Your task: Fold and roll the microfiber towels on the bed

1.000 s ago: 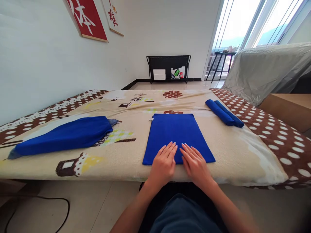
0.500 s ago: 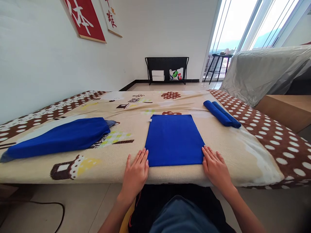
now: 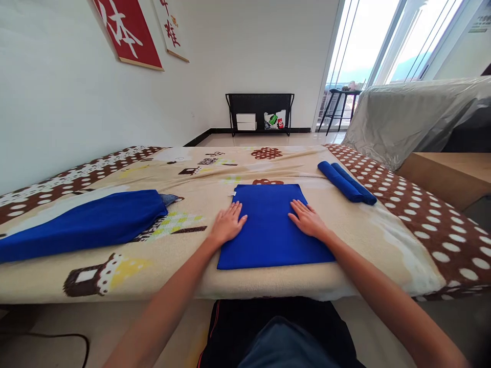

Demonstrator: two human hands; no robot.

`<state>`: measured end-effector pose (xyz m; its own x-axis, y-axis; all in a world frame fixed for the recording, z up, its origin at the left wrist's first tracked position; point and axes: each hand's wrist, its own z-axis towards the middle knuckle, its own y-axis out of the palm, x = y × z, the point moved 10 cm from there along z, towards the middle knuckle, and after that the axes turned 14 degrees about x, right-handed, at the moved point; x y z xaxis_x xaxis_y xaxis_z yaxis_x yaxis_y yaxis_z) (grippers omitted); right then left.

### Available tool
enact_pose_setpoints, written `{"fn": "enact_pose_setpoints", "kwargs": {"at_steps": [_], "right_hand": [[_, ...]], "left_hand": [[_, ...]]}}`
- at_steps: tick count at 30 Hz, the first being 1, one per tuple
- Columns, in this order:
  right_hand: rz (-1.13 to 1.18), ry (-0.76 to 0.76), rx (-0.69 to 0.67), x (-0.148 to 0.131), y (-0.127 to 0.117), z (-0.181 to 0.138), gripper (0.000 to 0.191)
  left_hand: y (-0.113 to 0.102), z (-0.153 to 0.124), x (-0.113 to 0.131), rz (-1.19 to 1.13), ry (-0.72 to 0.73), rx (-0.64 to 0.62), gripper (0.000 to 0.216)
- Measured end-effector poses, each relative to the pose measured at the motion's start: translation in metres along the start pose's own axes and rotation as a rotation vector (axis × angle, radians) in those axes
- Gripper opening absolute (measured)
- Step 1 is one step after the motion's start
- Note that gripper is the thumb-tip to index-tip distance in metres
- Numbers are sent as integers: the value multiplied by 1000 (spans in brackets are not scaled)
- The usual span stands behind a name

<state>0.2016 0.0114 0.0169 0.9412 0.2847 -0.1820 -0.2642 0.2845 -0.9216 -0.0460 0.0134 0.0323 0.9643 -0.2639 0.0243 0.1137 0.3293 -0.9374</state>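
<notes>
A folded blue towel (image 3: 268,230) lies flat on the patterned blanket (image 3: 192,179) in front of me. My left hand (image 3: 228,223) rests flat on the towel's left edge, fingers stretched out. Flat on its right side, near the far end, lies my right hand (image 3: 307,220), fingers also spread. Neither hand grips anything. Two rolled blue towels (image 3: 347,181) lie side by side at the right, beyond my right hand. A larger stack of blue cloth (image 3: 84,225) lies at the left.
The blanket's front edge drops to the tiled floor (image 3: 115,327), where a black cable (image 3: 72,338) runs. A plastic-covered sofa (image 3: 414,112) and a wooden surface (image 3: 448,174) stand at the right. A black rack (image 3: 260,112) stands by the far wall.
Both hands slid from the towel's near middle out to its near corners, then forward along its sides toward the far end, staying flat.
</notes>
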Motion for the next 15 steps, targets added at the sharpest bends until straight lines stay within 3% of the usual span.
{"fn": "enact_pose_setpoints", "kwargs": {"at_steps": [2,4,7,11,13,15], "right_hand": [[-35,80,15,29,-4,-2,61],[-44,94,24,33,-5,5,61],[4,-10,15,-3,4,31,57],[81,-154,16,-57,22,69,52],[92,-159,35,-60,27,84,50],[82,-116,58,-43,29,96,49]], "left_hand": [[-5,-1,-22,34,-53,10,52],[-10,7,-21,51,-59,37,51],[-7,35,19,9,43,66,50],[16,75,73,-91,207,52,47],[27,90,73,-108,202,57,47],[34,101,54,-100,149,70,47]]}}
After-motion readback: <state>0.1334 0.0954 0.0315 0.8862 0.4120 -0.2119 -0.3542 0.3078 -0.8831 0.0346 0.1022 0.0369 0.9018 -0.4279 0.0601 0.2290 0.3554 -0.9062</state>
